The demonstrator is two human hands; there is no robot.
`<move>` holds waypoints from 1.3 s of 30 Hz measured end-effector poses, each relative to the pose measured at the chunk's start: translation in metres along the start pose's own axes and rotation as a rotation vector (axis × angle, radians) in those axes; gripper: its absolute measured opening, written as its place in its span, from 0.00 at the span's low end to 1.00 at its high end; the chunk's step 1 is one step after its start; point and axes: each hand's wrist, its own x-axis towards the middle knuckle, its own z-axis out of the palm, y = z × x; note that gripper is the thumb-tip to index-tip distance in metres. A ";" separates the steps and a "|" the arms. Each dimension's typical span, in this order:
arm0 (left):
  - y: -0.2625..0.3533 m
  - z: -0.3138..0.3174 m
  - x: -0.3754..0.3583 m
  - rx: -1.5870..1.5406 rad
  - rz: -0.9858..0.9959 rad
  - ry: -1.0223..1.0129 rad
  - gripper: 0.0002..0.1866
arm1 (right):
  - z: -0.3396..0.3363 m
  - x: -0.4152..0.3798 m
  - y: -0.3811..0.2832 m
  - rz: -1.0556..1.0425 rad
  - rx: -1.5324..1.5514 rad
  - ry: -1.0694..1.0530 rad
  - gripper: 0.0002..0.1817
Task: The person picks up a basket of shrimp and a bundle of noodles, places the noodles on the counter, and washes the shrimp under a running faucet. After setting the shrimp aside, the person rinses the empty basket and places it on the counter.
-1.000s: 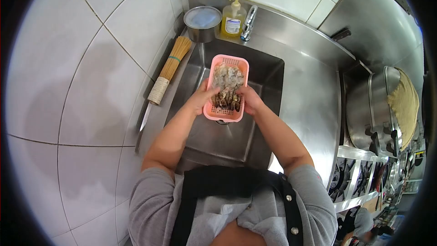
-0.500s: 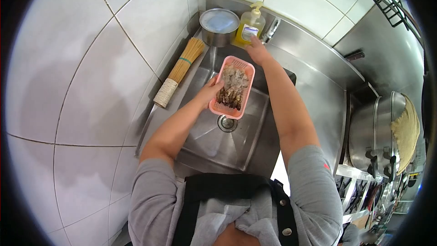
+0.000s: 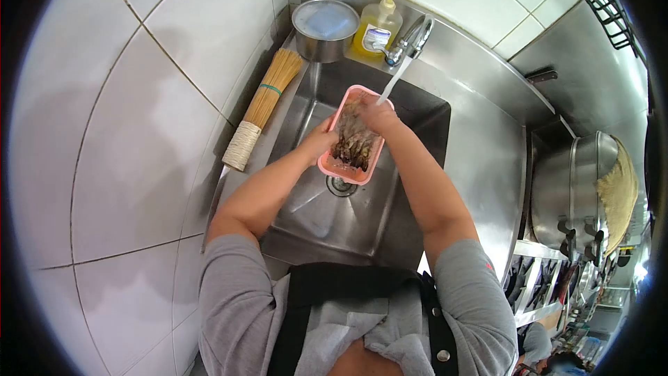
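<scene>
My left hand (image 3: 320, 141) is closed on the left rim of a pink plastic basket (image 3: 353, 175), holding it over the sink. Inside lie greyish and dark brown pieces (image 3: 353, 146) that look like raw shrimp. My right hand (image 3: 378, 117) is at the upper right of the basket, fingers reaching in among the pieces, blurred and partly hidden by water. A stream of water (image 3: 394, 83) from the chrome faucet (image 3: 418, 36) falls onto this hand.
The steel sink (image 3: 313, 219) has a drain (image 3: 341, 185) below the basket. Behind it stand a lidded metal pot (image 3: 324, 45) and a yellow soap bottle (image 3: 376, 28). A bamboo whisk brush (image 3: 263, 106) lies on the left ledge. Large steel pots (image 3: 557, 188) stand at right.
Water now runs from the faucet. My right hand has come down from beside the soap bottle and faucet into the basket. My left hand still holds the basket.
</scene>
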 end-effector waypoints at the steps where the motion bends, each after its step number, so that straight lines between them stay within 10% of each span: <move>1: -0.003 0.000 -0.001 -0.018 0.001 -0.007 0.37 | -0.005 -0.004 -0.005 -0.035 -0.084 -0.042 0.22; 10: -0.020 0.006 0.014 0.171 0.114 0.006 0.36 | -0.008 -0.035 -0.004 -0.147 -0.109 -0.128 0.44; 19: -0.031 0.008 0.019 0.252 0.148 -0.025 0.37 | -0.046 -0.044 -0.013 0.010 -0.082 -0.461 0.40; 28: -0.040 -0.001 0.034 0.153 0.165 0.079 0.34 | -0.048 -0.036 -0.014 -0.043 0.140 -0.263 0.38; 35: 0.001 0.015 0.016 -0.205 0.168 0.017 0.37 | -0.035 -0.032 -0.005 0.162 1.530 -0.192 0.23; 39: -0.006 0.008 0.023 -0.151 0.219 0.060 0.42 | -0.029 -0.052 -0.020 0.131 1.604 -0.246 0.20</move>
